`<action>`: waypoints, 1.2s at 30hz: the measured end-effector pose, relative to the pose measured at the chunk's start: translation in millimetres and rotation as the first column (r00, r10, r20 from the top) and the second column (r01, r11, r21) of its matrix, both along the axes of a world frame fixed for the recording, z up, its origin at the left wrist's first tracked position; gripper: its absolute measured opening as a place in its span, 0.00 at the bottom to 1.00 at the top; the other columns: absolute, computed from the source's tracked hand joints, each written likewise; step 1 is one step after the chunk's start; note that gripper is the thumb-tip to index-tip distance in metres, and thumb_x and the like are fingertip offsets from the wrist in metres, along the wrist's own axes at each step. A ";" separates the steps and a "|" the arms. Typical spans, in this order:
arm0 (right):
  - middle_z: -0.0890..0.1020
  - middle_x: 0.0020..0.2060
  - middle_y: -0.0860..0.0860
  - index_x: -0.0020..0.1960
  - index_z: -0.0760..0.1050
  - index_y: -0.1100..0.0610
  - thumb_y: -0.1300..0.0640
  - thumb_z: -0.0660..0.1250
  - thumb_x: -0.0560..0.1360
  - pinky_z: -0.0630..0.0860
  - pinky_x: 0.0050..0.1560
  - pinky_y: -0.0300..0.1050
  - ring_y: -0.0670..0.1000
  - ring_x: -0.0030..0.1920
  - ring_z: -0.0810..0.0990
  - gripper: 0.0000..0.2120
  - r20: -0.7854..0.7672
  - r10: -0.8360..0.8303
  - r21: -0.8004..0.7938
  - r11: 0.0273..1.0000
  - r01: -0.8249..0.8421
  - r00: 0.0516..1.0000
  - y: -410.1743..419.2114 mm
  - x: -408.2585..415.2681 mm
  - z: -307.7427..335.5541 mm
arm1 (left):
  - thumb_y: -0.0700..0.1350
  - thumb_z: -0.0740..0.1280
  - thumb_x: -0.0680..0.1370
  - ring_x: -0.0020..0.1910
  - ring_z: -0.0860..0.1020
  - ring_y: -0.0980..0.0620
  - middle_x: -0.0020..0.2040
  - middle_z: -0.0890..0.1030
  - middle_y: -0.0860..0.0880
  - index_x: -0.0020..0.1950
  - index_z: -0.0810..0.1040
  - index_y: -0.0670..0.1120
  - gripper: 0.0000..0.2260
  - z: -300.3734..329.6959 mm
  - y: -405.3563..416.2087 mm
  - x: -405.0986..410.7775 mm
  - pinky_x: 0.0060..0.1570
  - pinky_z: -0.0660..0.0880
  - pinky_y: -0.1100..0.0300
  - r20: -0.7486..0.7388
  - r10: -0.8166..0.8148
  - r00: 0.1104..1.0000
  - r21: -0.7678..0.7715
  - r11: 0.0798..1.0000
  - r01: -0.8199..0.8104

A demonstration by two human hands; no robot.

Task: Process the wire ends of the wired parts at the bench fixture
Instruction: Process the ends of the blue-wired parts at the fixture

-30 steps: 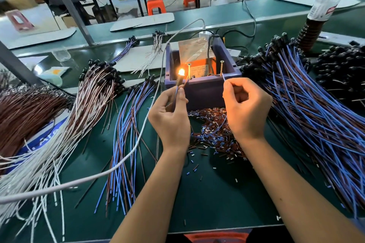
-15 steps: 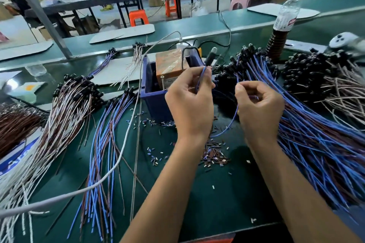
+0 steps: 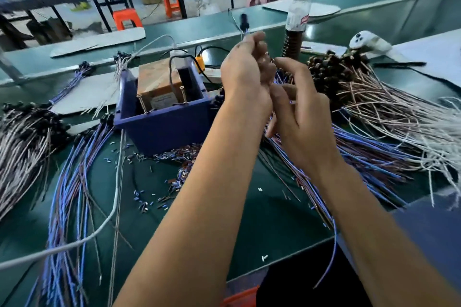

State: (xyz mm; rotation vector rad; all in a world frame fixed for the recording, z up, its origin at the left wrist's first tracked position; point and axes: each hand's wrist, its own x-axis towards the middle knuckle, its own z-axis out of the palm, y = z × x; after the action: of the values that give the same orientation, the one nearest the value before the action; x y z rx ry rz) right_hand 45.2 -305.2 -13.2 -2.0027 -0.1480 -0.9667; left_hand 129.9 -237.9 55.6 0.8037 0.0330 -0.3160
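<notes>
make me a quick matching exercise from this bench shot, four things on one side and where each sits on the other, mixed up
Things:
1. blue fixture box
2. water bottle
3. cut insulation bits
4. black-capped part held by the left hand

Places:
A. raised above the fingers
B. scattered on the green mat in front of the box
C. far side of the bench, upright
D. left of the left hand

Pairs: 1-D, 2-C, 3-B, 4-A

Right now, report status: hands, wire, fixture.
Left hand raised, gripping a wired part above its fingers. Right hand loosely curled beside it; grip unclear. Blue fixture box sits left of both hands, untouched. Wire piles crowd both sides.
</notes>
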 end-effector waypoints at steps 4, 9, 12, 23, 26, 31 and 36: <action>0.81 0.33 0.45 0.63 0.77 0.55 0.52 0.68 0.82 0.77 0.38 0.54 0.54 0.31 0.80 0.12 0.003 -0.209 -0.243 0.948 0.203 0.978 -16.2 -6.2 13.6 | 0.44 0.60 0.87 0.30 0.67 0.58 0.37 0.74 0.50 0.44 0.76 0.46 0.13 2.6 1.3 16.6 0.28 0.62 0.67 -0.038 0.009 0.999 -0.120 0.993 -0.013; 0.84 0.35 0.46 0.48 0.85 0.54 0.54 0.70 0.79 0.73 0.41 0.42 0.45 0.36 0.80 0.06 0.085 -0.286 -0.341 0.892 0.298 0.954 -41.9 -26.2 38.9 | 0.46 0.64 0.85 0.29 0.63 0.57 0.34 0.68 0.50 0.47 0.80 0.46 0.09 1.6 3.6 33.6 0.21 0.58 0.67 0.001 0.012 1.000 -0.051 0.999 -0.012; 0.82 0.34 0.43 0.51 0.84 0.53 0.54 0.69 0.81 0.74 0.39 0.42 0.44 0.32 0.79 0.06 0.037 -0.316 -0.352 0.884 0.308 0.948 -52.6 -35.1 35.4 | 0.42 0.69 0.82 0.27 0.70 0.57 0.34 0.74 0.48 0.51 0.83 0.40 0.06 -1.5 1.3 44.7 0.20 0.63 0.67 0.018 0.094 0.995 0.145 0.985 -0.096; 0.80 0.41 0.52 0.45 0.87 0.55 0.55 0.78 0.75 0.68 0.46 0.43 0.55 0.45 0.77 0.04 -0.320 -0.533 -0.426 0.820 0.383 0.783 -60.8 -22.3 -28.4 | 0.47 0.80 0.73 0.42 0.81 0.52 0.41 0.82 0.50 0.42 0.80 0.47 0.10 -61.3 -12.2 61.4 0.44 0.78 0.57 0.567 -0.013 0.824 0.803 0.233 -0.549; 0.81 0.37 0.48 0.42 0.85 0.53 0.55 0.78 0.75 0.71 0.42 0.42 0.50 0.38 0.78 0.04 -0.384 -0.499 -0.385 0.851 0.357 0.777 -62.3 -20.7 -26.7 | 0.50 0.79 0.74 0.40 0.78 0.52 0.40 0.80 0.51 0.42 0.79 0.46 0.12 -70.0 -11.3 63.4 0.40 0.71 0.59 0.605 -0.025 0.796 0.784 0.190 -0.591; 0.83 0.39 0.50 0.48 0.84 0.54 0.54 0.77 0.76 0.77 0.44 0.46 0.52 0.39 0.80 0.05 -0.285 -0.499 -0.330 0.853 0.405 0.819 -48.6 -16.6 -20.4 | 0.54 0.71 0.80 0.35 0.75 0.55 0.35 0.79 0.52 0.40 0.79 0.46 0.14 -65.2 -1.9 43.7 0.38 0.74 0.57 0.683 -0.014 0.730 0.695 0.320 -0.644; 0.84 0.37 0.57 0.44 0.81 0.59 0.59 0.73 0.76 0.73 0.36 0.50 0.62 0.36 0.80 0.04 -0.153 -0.326 -0.320 0.909 0.265 0.933 11.3 -1.3 -20.5 | 0.49 0.67 0.84 0.28 0.73 0.55 0.28 0.76 0.52 0.32 0.75 0.47 0.20 -58.8 39.9 0.3 0.35 0.72 0.57 0.588 -0.283 0.758 0.733 0.582 -0.351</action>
State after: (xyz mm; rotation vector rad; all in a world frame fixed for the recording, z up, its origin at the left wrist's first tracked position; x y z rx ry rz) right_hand 43.9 -293.9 -33.7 -2.4391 0.1412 -0.9616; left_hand 130.2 -198.0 -3.2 1.8422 -0.5255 0.0840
